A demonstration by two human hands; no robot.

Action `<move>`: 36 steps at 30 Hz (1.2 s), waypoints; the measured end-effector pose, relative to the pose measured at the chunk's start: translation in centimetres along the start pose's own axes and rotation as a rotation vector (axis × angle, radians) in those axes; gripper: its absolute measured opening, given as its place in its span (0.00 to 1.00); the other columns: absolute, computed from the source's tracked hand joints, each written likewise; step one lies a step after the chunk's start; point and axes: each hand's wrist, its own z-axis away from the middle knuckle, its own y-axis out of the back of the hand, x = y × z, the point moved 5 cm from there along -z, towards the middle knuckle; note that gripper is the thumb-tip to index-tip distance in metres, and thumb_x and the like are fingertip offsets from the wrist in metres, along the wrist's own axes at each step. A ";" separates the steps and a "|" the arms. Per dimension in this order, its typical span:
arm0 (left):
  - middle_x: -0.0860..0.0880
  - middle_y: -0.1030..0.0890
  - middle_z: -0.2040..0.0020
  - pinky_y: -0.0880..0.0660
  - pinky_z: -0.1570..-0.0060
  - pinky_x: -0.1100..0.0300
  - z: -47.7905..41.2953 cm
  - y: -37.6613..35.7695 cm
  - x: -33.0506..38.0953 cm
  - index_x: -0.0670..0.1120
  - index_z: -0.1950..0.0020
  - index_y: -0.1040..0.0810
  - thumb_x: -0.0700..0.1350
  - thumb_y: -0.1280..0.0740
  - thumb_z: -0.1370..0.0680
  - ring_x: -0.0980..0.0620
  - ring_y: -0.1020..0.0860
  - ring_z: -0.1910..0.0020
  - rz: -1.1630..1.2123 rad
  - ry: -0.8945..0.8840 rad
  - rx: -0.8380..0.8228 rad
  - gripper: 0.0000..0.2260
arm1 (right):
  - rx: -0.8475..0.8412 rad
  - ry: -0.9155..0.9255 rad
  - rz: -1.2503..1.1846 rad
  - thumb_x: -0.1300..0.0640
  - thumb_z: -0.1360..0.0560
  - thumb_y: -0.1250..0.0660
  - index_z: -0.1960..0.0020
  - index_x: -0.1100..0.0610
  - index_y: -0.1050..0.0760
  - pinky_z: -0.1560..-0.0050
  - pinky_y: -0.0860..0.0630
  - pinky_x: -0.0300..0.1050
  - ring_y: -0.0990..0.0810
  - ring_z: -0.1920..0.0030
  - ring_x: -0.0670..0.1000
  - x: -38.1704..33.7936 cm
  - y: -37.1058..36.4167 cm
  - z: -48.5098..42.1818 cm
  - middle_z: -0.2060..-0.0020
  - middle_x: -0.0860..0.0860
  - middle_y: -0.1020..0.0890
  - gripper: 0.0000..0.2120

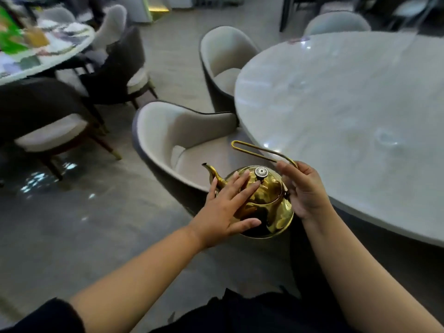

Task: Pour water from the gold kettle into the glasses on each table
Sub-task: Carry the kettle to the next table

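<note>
The gold kettle (269, 203) hangs in the air beside the edge of the round white marble table (348, 104), its spout pointing left. My right hand (304, 191) grips the base of the kettle's thin wire handle. My left hand (230, 207) lies flat with straight fingers against the kettle's side and lid, fingertips by the silver knob. Faint clear glass shapes show on the marble top at the far edge (300, 42) and near the right (386, 139); they are too blurred to make out.
A grey-and-cream chair (182, 145) stands just left of the kettle, tucked by the table. More chairs (225, 58) ring the table. A second round table (43, 51) with plates and items stands far left, with dark chairs (43, 116) around it. Grey floor lies between.
</note>
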 end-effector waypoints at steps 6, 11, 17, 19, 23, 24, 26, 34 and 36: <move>0.59 0.59 0.24 0.74 0.32 0.56 -8.0 -1.1 1.5 0.62 0.26 0.55 0.66 0.46 0.26 0.63 0.64 0.27 0.030 -0.223 -0.084 0.31 | 0.218 0.098 -0.035 0.71 0.29 0.34 0.81 0.56 0.29 0.81 0.33 0.31 0.32 0.85 0.39 -3.9 4.7 -1.6 0.86 0.45 0.31 0.24; 0.60 0.62 0.25 0.75 0.33 0.57 -14.4 -2.9 4.6 0.61 0.26 0.55 0.66 0.46 0.26 0.62 0.64 0.27 0.075 -0.362 -0.154 0.32 | 0.308 0.169 -0.017 0.67 0.43 0.25 0.82 0.56 0.27 0.80 0.33 0.30 0.30 0.85 0.39 -8.0 8.5 -1.9 0.86 0.45 0.30 0.15; 0.59 0.58 0.25 0.73 0.31 0.53 -21.2 -4.8 8.7 0.60 0.25 0.53 0.68 0.49 0.28 0.63 0.66 0.28 0.096 -0.479 -0.224 0.33 | 0.506 0.282 0.051 0.50 0.53 0.19 0.78 0.54 0.26 0.77 0.30 0.31 0.28 0.81 0.39 -12.1 13.2 -1.8 0.84 0.44 0.28 0.17; 0.57 0.53 0.23 0.70 0.30 0.53 -23.0 -5.3 10.2 0.58 0.24 0.49 0.69 0.50 0.28 0.63 0.63 0.28 0.109 -0.514 -0.262 0.34 | 0.603 0.321 0.028 0.49 0.54 0.19 0.79 0.54 0.27 0.77 0.30 0.30 0.29 0.82 0.39 -13.1 14.8 -1.5 0.84 0.44 0.29 0.18; 0.55 0.52 0.22 0.71 0.32 0.56 -26.6 -6.5 12.7 0.57 0.24 0.50 0.68 0.46 0.26 0.59 0.58 0.26 0.075 -0.615 -0.355 0.34 | 0.766 0.370 0.019 0.44 0.60 0.17 0.78 0.54 0.27 0.75 0.30 0.30 0.29 0.81 0.39 -14.7 18.2 -1.3 0.84 0.44 0.29 0.24; 0.55 0.52 0.22 0.72 0.32 0.56 -27.5 -7.0 13.2 0.57 0.24 0.51 0.67 0.46 0.25 0.59 0.58 0.26 0.060 -0.651 -0.373 0.33 | 0.802 0.387 0.015 0.44 0.61 0.16 0.78 0.55 0.28 0.76 0.30 0.30 0.30 0.81 0.40 -15.0 19.1 -1.2 0.84 0.44 0.30 0.25; 0.54 0.54 0.22 0.73 0.33 0.57 -29.3 -7.7 14.2 0.57 0.24 0.52 0.65 0.44 0.24 0.61 0.60 0.27 0.045 -0.717 -0.416 0.32 | 0.870 0.422 0.014 0.44 0.62 0.16 0.77 0.55 0.29 0.77 0.31 0.30 0.31 0.82 0.39 -16.0 20.5 -1.2 0.84 0.44 0.31 0.27; 0.57 0.63 0.26 0.72 0.32 0.54 -36.5 -10.0 17.4 0.59 0.28 0.63 0.62 0.43 0.23 0.60 0.65 0.28 0.071 -0.878 -0.573 0.33 | 1.075 0.457 0.116 0.44 0.59 0.16 0.68 0.57 0.27 0.64 0.23 0.39 0.24 0.73 0.45 -19.2 26.4 -3.2 0.77 0.47 0.26 0.30; 0.57 0.65 0.26 0.71 0.32 0.53 -37.8 -10.6 17.6 0.59 0.28 0.64 0.62 0.43 0.23 0.59 0.65 0.27 0.086 -0.890 -0.599 0.34 | 1.124 0.444 0.148 0.43 0.58 0.16 0.66 0.58 0.25 0.59 0.23 0.45 0.23 0.68 0.49 -19.6 27.7 -3.8 0.72 0.51 0.25 0.31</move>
